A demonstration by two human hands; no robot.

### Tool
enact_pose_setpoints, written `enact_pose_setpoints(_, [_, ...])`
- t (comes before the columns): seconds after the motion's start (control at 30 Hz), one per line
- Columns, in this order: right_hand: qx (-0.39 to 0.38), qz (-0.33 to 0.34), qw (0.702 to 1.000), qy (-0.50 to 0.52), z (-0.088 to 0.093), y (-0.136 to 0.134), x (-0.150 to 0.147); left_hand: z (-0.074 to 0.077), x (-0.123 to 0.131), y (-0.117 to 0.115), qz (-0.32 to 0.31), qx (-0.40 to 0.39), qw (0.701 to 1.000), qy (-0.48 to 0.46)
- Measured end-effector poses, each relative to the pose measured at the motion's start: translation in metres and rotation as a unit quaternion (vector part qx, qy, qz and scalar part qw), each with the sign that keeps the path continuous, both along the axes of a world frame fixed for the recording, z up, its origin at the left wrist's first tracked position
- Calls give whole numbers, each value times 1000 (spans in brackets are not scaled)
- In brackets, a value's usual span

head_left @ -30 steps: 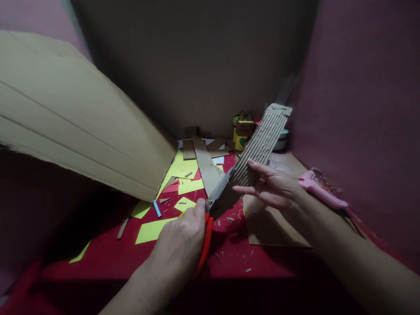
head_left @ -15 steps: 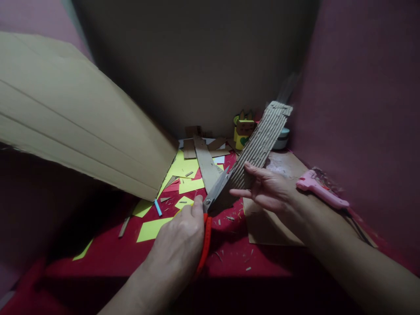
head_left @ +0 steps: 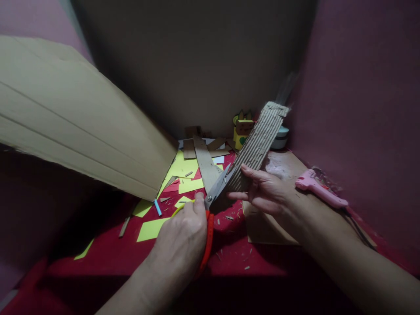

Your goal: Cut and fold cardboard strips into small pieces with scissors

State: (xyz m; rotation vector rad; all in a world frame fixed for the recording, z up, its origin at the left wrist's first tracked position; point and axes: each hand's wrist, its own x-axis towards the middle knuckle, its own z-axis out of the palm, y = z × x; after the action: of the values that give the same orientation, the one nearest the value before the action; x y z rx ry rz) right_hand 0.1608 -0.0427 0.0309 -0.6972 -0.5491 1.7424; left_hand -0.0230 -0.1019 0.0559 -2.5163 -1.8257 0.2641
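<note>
My left hand [head_left: 183, 234] is closed round the red and yellow handles of a pair of scissors [head_left: 209, 236]. The metal blades point up and to the right, slightly parted, at the lower left edge of a corrugated cardboard strip [head_left: 259, 135]. That strip slants up to the right, its ridges bared. My right hand [head_left: 262, 188] grips its lower end, the thumb on the ridged face and the other fingers lower down or behind. Whether the blades bite into the cardboard is hard to tell.
A large cardboard sheet [head_left: 98, 127] leans in from the left. Paper pieces and cardboard scraps [head_left: 205, 162] litter the red cloth [head_left: 131, 258]. A pink glue gun [head_left: 321, 188] lies at right on flat cardboard [head_left: 265, 227]. A yellow paper figure [head_left: 242, 131] and a round container [head_left: 280, 138] stand behind.
The scissor blades have come closer together and the left hand has shifted slightly right. My right hand and the cardboard strip have moved slightly left.
</note>
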Motion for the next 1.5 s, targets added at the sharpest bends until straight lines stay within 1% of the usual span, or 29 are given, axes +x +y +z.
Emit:
enact_pose_setpoints(0.07, [-2,5,1000,10,0,0,0,-1,0,0,-5,-2,1000,6])
enact_pose_setpoints(0.17, [-4,10,1000,18,-1,-1,1,-4,-2,0,-7,17,1000,12])
enact_pose_setpoints(0.27, [-10,7,1000,25,-1,-1,1,-6,-4,-1,-12,37,999,16])
enact_pose_setpoints(0.37, [-13,2,999,35,-1,-2,0,-5,-5,-2,-22,41,999,20])
enact_pose_setpoints(0.57, [-26,-14,999,45,1,-4,-1,1,-4,-2,-29,18,999,34])
enact_pose_setpoints(0.7, [-18,-11,999,43,-1,-5,-2,4,-4,-1,-36,-3,998,41])
enact_pose_setpoints(0.77, [-16,-14,999,38,-1,-5,-2,3,-4,-1,-31,-8,999,26])
enact_pose_setpoints(0.87, [-19,-18,999,28,-1,-8,-4,1,-5,-3,-28,5,999,-21])
enact_pose_setpoints(0.97, [-21,1,999,25,-1,-11,-7,1,-4,-5,-30,13,999,-39])
enact_pose_setpoints(1.1, [-15,12,999,30,1,-14,-9,8,0,-6,-16,13,1000,-15])
enact_pose_setpoints(1.23, [-5,15,999,45,0,-16,-8,15,5,-8,-30,18,999,9])
enact_pose_setpoints(1.37, [15,32,999,36,0,-17,-7,15,5,-7,-35,58,996,57])
enact_pose_setpoints(1.5, [16,23,999,47,2,-17,-8,15,3,-4,-60,64,994,65])
